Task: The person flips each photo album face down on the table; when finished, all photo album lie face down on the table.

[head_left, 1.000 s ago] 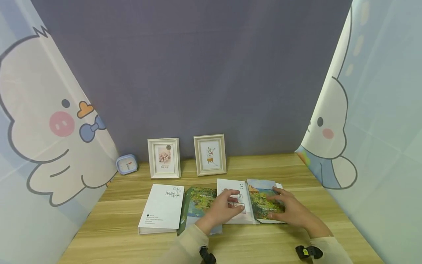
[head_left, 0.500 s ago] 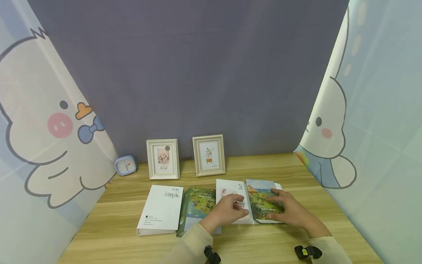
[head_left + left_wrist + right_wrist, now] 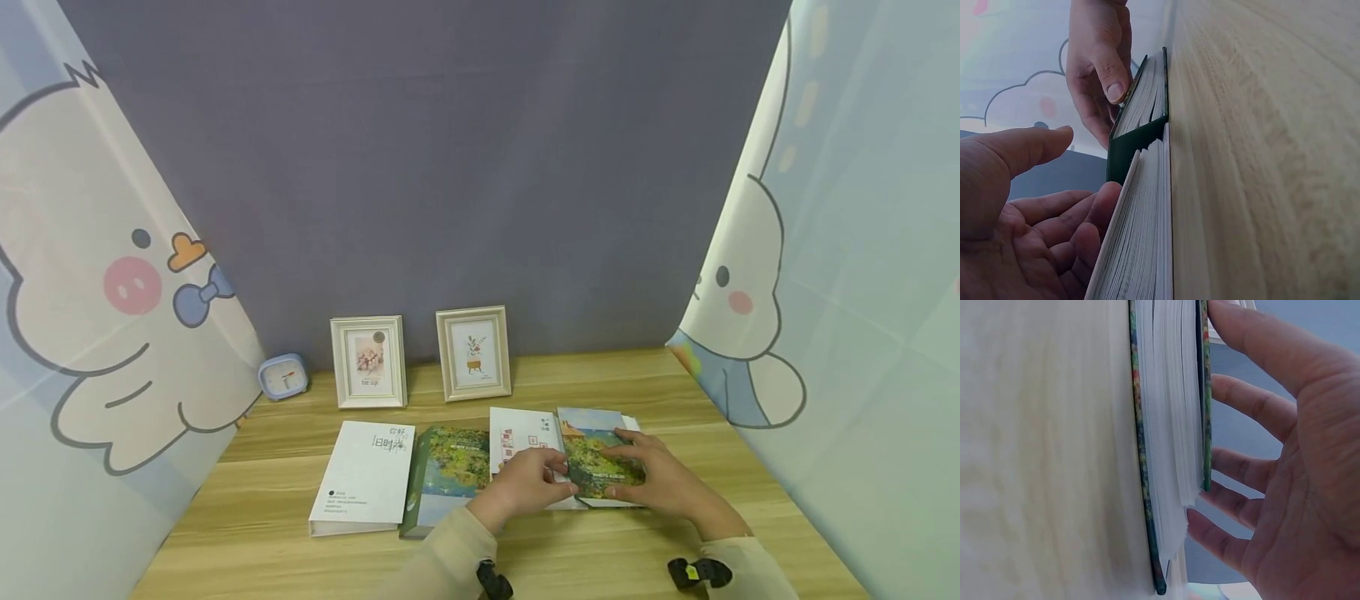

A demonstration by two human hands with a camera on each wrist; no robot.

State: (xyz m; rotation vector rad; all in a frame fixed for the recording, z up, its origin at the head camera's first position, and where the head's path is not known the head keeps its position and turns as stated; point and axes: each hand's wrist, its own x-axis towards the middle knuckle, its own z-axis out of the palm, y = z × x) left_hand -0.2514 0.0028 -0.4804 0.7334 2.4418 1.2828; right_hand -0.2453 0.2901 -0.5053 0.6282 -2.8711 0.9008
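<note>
Since a second ago the left hand (image 3: 525, 487) has slid right across the white album page toward the right hand (image 3: 660, 483), so both now meet at the thick photo album with the painted green landscape cover (image 3: 600, 458) lying flat on the wooden counter (image 3: 262, 500). Left fingers (image 3: 1094, 209) are loosely curled against its page edge; right fingers (image 3: 1254, 347) lie spread and straight on the cover. I'd guess it's stiff, fairly heavy and slick-covered, so best gripped by the spine or both long edges.
</note>
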